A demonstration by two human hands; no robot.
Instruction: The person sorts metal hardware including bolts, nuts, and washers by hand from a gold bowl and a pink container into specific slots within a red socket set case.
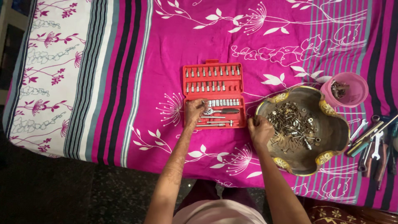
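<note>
a red plastic tool case [214, 95] lies open flat on the pink bed cover (it is a box shape). no labels, signs or screens show.

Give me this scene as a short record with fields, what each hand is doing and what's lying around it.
surface: bed or table under a magenta floral cloth
left hand: resting in the open red socket set case, fingers at the ratchet handle; whether it grips is unclear
right hand: at the near rim of the wooden bowl, touching the loose metal screws and bolts
pink cup: beyond the bowl, small dark parts inside
hand tools: wrenches and pliers, right of the bowl
</note>
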